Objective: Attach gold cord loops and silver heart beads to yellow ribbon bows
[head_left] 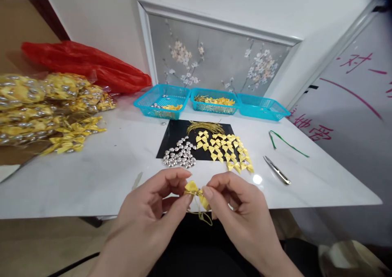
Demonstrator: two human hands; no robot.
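Close to the table's front edge, my left hand (pixel 153 207) and my right hand (pixel 240 207) pinch a small yellow ribbon bow (pixel 191 186) between them. My left fingertips hold its left side and my right thumb and finger its right side. A thin gold cord (pixel 206 219) runs at the bow and hangs below it in a loop. Beyond the hands, a black mat (pixel 171 130) bears a heap of shiny silver beads (pixel 180 156), a bundle of gold cords (pixel 205 127) and several yellow bows (pixel 228 148), some spilling past its edge.
Three blue baskets (pixel 162 113) (pixel 214 110) (pixel 263 114) line the back; two contain yellow and silver pieces. Metal snips (pixel 277 171) and a green string (pixel 288 143) lie right. Bagged bow pieces (pixel 27 109) and a red bag (pixel 88 65) are left.
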